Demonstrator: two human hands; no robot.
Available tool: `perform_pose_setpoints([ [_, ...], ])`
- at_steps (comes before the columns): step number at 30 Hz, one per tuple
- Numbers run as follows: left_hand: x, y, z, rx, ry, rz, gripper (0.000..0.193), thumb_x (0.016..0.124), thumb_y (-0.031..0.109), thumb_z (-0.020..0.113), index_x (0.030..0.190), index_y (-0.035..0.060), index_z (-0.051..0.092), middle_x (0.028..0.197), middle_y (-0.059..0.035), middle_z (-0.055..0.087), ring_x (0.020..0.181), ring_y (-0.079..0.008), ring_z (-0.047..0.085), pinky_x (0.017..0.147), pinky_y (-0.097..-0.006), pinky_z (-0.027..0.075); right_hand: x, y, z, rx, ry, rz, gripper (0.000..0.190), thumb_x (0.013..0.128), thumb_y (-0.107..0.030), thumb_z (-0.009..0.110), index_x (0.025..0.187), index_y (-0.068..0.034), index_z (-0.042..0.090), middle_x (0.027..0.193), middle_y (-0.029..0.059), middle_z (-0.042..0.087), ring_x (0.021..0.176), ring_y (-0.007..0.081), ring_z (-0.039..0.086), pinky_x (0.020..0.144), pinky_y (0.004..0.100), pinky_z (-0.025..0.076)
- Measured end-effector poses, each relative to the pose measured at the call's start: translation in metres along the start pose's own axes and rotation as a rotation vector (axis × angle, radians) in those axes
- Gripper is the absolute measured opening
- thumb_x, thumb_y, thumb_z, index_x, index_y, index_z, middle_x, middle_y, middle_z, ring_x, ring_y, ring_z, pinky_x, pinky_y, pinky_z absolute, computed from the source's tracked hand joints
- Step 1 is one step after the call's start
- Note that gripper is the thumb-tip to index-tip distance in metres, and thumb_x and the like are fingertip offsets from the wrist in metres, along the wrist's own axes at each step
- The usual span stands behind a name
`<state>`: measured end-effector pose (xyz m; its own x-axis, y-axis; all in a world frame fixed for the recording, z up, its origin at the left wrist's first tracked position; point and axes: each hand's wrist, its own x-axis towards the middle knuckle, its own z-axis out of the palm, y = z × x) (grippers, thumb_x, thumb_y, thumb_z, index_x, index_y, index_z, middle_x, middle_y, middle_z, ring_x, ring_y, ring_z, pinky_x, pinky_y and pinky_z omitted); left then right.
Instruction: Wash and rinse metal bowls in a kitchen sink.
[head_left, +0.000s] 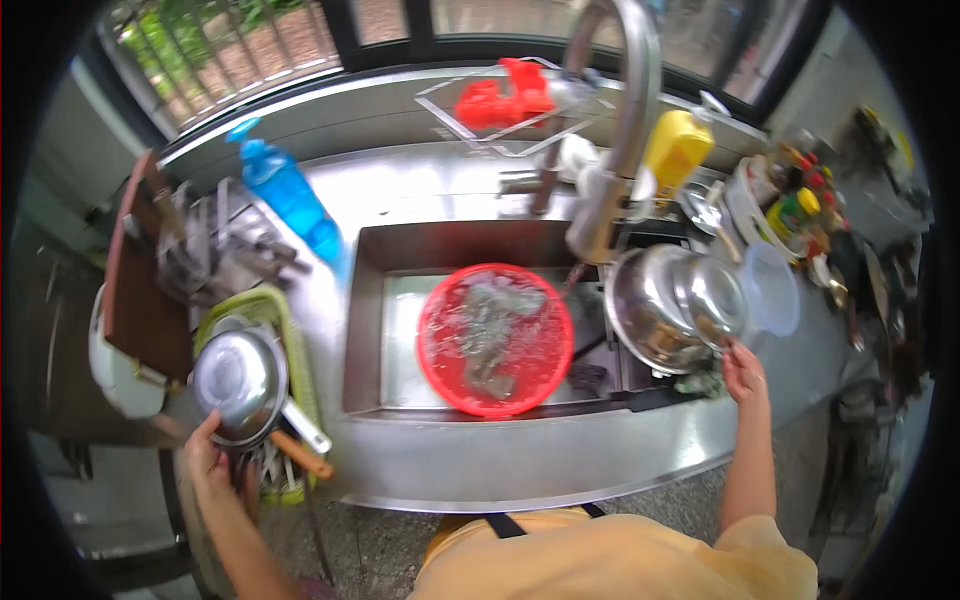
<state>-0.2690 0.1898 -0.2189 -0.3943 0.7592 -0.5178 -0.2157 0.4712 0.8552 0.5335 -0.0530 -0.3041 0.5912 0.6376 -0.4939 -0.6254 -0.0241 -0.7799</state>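
My left hand (210, 457) grips the rim of an upturned shiny metal bowl (236, 379) over a green plastic basket (300, 375) at the left. A white handle (306, 425) and a wooden handle (301, 454) stick out from under that bowl. My right hand (745, 371) pinches the rim of a smaller metal bowl (711, 296), which overlaps a large metal basin (652, 315) at the sink's right side. Between my hands, a red plastic basin (495, 409) stands in the steel sink (401, 322), holding water and a greyish, blurred thing (491, 330).
A curved faucet (637, 97) rises behind the sink. A blue pump bottle (292, 195) leans at the back left, near a brown cutting board (135, 300). A yellow bottle (679, 150), a translucent plastic bowl (770, 289) and a white container of bottles (742, 202) stand right.
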Motion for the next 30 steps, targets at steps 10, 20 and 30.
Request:
perform_pose_setpoints([
  [10, -0.049, 0.024, 0.062, -0.161, -0.009, 0.265, 0.029, 0.07, -0.001, 0.067, 0.097, -0.0057, 0.056, 0.09, -0.0132, 0.062, 0.087, -0.0215, 0.06, 0.08, -0.0344, 0.048, 0.038, 0.019, -0.077, 0.0, 0.189, 0.093, 0.01, 0.09, -0.01, 0.05, 0.092, -0.001, 0.053, 0.075, 0.0068, 0.061, 0.061, 0.0128, 0.06, 0.049, 0.0178, 0.051],
  [20, -0.103, 0.024, 0.125, -0.308, -0.364, 0.429, 0.031, 0.086, 0.001, 0.051, 0.117, 0.0055, 0.047, 0.11, -0.0107, 0.058, 0.099, -0.0213, 0.059, 0.085, -0.0384, 0.049, 0.043, 0.015, -0.076, 0.055, 0.26, 0.058, 0.01, 0.088, -0.011, 0.051, 0.087, -0.002, 0.054, 0.07, 0.0055, 0.061, 0.056, 0.0106, 0.059, 0.046, 0.0168, 0.05],
  [30, -0.122, -0.025, 0.174, -0.521, -0.893, 0.198, 0.049, 0.08, -0.002, 0.059, 0.126, 0.0086, 0.044, 0.119, -0.0077, 0.055, 0.112, -0.0196, 0.051, 0.099, -0.0387, 0.036, 0.043, 0.025, -0.083, 0.133, 0.287, 0.13, 0.015, 0.09, -0.016, 0.047, 0.091, -0.003, 0.054, 0.078, 0.0077, 0.062, 0.057, 0.011, 0.057, 0.045, 0.018, 0.05],
])
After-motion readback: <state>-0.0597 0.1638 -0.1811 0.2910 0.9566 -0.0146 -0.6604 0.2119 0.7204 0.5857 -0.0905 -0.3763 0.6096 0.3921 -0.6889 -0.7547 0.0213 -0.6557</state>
